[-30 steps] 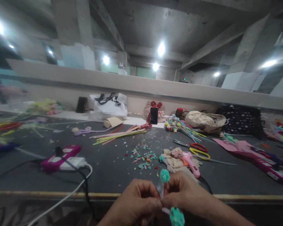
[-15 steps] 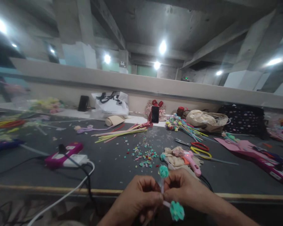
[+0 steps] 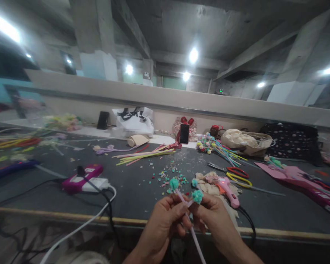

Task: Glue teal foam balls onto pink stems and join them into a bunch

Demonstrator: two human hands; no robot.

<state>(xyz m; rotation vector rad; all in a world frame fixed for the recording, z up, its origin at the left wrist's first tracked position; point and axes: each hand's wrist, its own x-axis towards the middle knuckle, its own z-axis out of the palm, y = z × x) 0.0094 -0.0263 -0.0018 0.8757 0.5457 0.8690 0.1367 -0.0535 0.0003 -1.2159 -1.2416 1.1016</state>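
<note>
- Right in front of me, the person's left hand [image 3: 165, 220] has its grip closed on a pale lilac stem [image 3: 195, 240], thumb and fingers pinching it near its upper part.
- The right hand [image 3: 216, 216] comes in from the other side, its grip pinched at a short side stem [image 3: 190, 202], just beneath a green tuft.
- So the piece is up between the two hands, over the near edge of the bench [image 3: 126, 209]: one green tuft [image 3: 174, 184] tips the long stem, another [image 3: 197, 196] tips the side one, and the long stem slants down out of view.
- Beyond the fingers, colored scraps [image 3: 167, 177] are scattered over the dark top.
- Near the right hand I see a pink glue gun [image 3: 228, 191] lying on crumpled beige cloth [image 3: 207, 187], with scissors [image 3: 238, 176], red and yellow at the handles, behind it.
- Over on the left lies a magenta power strip [image 3: 82, 178].
- Farther back, a phone [image 3: 184, 133] stands upright, fuzzy-headed stems [image 3: 211, 145] bunched beside it.
</note>
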